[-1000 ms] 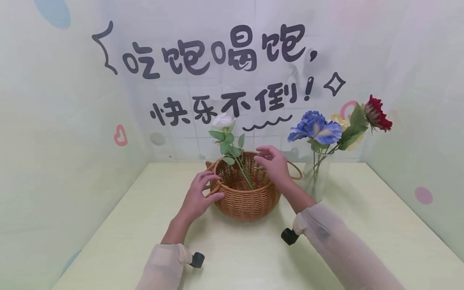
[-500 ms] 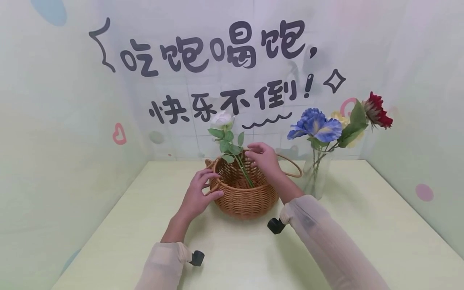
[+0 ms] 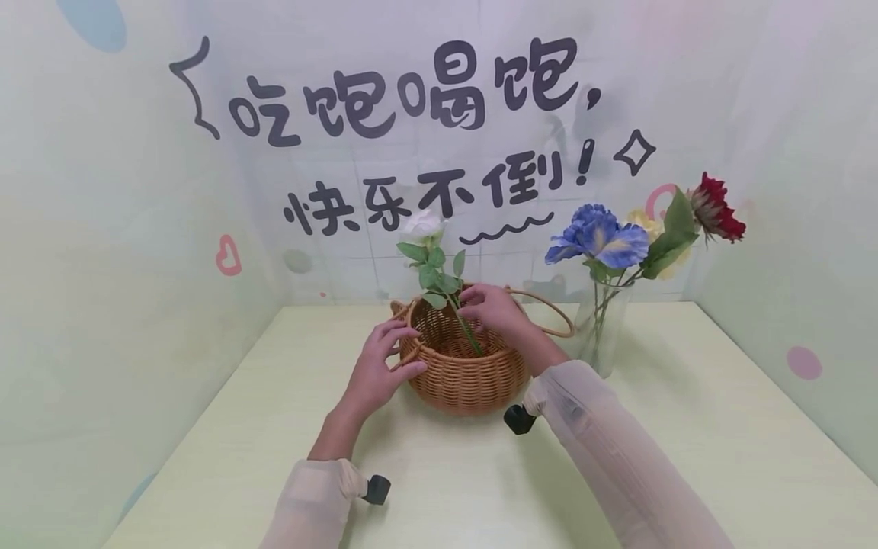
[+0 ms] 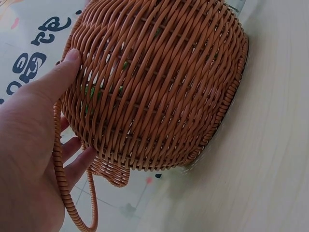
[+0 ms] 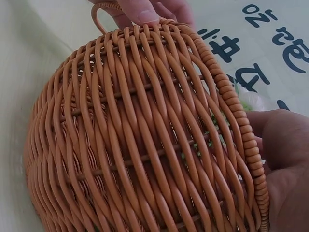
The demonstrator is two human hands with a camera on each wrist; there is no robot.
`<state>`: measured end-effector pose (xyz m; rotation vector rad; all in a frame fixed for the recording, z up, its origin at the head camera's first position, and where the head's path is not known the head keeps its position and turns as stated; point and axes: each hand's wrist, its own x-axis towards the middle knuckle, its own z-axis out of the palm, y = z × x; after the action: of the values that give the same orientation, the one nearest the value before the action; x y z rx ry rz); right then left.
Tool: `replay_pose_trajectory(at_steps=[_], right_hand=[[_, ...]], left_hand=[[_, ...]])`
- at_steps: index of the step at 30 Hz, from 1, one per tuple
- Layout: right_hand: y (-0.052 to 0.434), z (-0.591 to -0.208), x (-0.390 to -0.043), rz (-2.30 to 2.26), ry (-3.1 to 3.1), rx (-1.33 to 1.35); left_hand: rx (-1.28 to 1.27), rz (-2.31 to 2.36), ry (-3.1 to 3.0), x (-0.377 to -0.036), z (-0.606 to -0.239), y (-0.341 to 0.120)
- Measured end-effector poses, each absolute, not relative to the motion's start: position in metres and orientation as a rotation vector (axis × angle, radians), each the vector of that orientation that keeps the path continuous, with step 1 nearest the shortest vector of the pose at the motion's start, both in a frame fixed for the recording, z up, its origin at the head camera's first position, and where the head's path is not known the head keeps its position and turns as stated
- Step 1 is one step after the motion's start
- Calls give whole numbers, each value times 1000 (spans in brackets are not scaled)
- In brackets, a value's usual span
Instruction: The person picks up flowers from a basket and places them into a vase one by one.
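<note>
A round brown wicker basket (image 3: 466,385) with loop handles stands on the table. A white rose (image 3: 423,225) with green leaves leans left in it, its stem foot inside. My left hand (image 3: 376,366) grips the basket's left side at the handle; in the left wrist view its thumb (image 4: 65,72) lies on the outer weave and the fingers are behind. My right hand (image 3: 497,313) is over the basket's right rim, thumb and fingertips pinching the rose's green stem (image 3: 469,335). In the right wrist view the rim hides most of the right hand's fingers.
Right of the basket stands a clear glass vase (image 3: 604,328) holding a blue iris (image 3: 597,238), a red flower (image 3: 716,207) and a yellow flower (image 3: 645,224). The basket's right handle (image 3: 559,313) reaches close to the vase. A printed curtain (image 3: 329,46) closes off the back.
My right hand has moved left and down from above the basket's right rim to the rose's stem, and its fingers have closed there. The left hand has stayed on the basket.
</note>
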<state>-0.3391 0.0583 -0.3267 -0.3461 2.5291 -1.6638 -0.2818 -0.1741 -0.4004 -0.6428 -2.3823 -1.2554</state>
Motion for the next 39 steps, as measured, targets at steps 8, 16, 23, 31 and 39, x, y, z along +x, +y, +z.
replay_pose_trajectory(at_steps=[8, 16, 23, 31, 39], right_hand=[[61, -329, -340, -1628, 2462, -394], [61, -329, -338, -1542, 2404, -422], [60, -329, -336, -1548, 2357, -429], [60, -329, -337, -1597, 2347, -406], [59, -330, -338, -1705, 2349, -365]], left_hand=[[-649, -1290, -2382, -283, -401, -173], [-647, -1291, -2386, -283, -401, -173], [-642, -1281, -2397, -283, -401, -173], [-652, -1255, -2394, -283, -402, -174], [-652, -1272, -2379, -283, -402, -175]])
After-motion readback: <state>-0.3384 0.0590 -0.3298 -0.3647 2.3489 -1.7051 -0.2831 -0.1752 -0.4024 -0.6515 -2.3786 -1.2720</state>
